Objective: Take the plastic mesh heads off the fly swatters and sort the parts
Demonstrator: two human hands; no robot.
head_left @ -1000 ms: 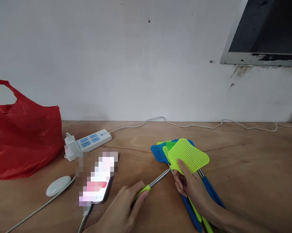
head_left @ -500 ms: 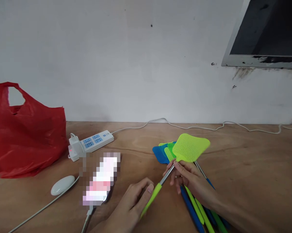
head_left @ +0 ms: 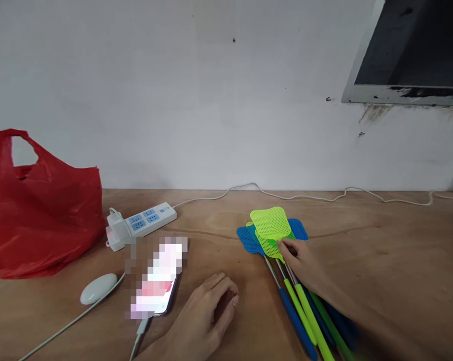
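My right hand (head_left: 300, 261) pinches the neck of a yellow-green fly swatter (head_left: 270, 222) with a perforated square head. That swatter lies on top of a fanned pile of several others. Beneath it show a blue swatter head (head_left: 249, 239) on the left and another blue head (head_left: 298, 228) on the right. Their metal shafts run toward me into blue, green and yellow-green handles (head_left: 312, 321), partly hidden under my right forearm. My left hand (head_left: 205, 311) rests on the table between the phone and the pile, loosely curved, thumb apart from the fingers, with nothing in it.
A lit phone (head_left: 156, 288), partly pixelated, lies on the wooden table (head_left: 399, 260) with a cable attached. Behind it is a white power strip (head_left: 149, 220). A white oval object (head_left: 98, 288) and a red plastic bag (head_left: 49, 210) are at left. A cord (head_left: 305, 199) runs along the wall.
The yellow-green swatter has come down leftward onto the pile in my right hand. My left hand has let go of its handle and stayed near the same spot.
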